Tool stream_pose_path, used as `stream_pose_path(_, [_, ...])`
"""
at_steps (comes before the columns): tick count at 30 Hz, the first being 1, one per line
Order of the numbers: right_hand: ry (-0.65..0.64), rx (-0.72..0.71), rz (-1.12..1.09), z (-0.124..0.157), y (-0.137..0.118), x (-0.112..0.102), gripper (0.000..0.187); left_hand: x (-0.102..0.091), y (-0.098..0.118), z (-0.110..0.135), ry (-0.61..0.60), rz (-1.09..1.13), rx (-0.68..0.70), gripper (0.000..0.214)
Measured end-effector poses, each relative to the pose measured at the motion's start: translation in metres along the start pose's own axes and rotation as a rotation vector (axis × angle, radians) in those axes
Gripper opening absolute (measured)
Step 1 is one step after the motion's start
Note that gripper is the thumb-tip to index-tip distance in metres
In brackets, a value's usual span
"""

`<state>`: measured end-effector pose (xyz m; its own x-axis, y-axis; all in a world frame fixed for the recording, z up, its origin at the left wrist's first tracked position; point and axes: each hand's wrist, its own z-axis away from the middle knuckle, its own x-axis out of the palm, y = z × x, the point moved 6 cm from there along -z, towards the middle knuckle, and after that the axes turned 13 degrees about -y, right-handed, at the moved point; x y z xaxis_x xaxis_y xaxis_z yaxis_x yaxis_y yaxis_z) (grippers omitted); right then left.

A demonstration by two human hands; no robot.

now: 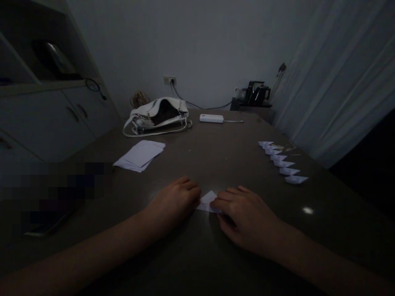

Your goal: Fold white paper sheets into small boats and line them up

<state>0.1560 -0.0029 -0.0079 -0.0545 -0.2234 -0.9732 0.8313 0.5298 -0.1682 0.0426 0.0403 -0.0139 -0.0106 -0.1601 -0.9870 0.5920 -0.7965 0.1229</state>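
Observation:
A small piece of folded white paper lies on the table in front of me, its peak pointing away and a flat band along its near edge. My left hand has its fingers curled together at the paper's left end. At the right end, my right hand presses bent fingertips on the paper, with the thumb tucked beneath the palm on the near side. Both hands cover the ends of the paper, so its outer corners are hidden.
Several folded paper boats stand in a row at the right. A stack of white paper sheets lies left, before a white handbag. Farther back are a white power strip-like block and a black kettle. A dark phone-like object lies left.

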Motion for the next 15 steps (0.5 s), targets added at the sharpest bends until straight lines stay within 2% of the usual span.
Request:
stream_pose_path(3, [-0.001, -0.002, -0.005, 0.0, 0.0, 0.0, 0.018, 0.001, -0.004, 0.006, 0.007, 0.028, -0.018, 0.015])
stream_pose_path(6, [0.01, -0.019, -0.047, -0.001, 0.002, 0.0, 0.018, 0.0, -0.009, 0.005, -0.007, 0.16, -0.028, 0.012])
stream_pose_path(9, [0.026, -0.056, -0.143, -0.003, 0.008, 0.001, 0.015, -0.003, -0.009, 0.0, -0.034, 0.314, 0.067, 0.009])
stream_pose_path(12, [0.026, -0.092, -0.232, -0.005, 0.016, 0.002, 0.014, -0.005, -0.006, -0.005, -0.064, 0.327, 0.198, 0.02])
stream_pose_path(15, [0.015, -0.104, -0.266, -0.006, 0.021, 0.002, 0.018, -0.001, -0.009, -0.005, -0.093, 0.333, 0.231, 0.027])
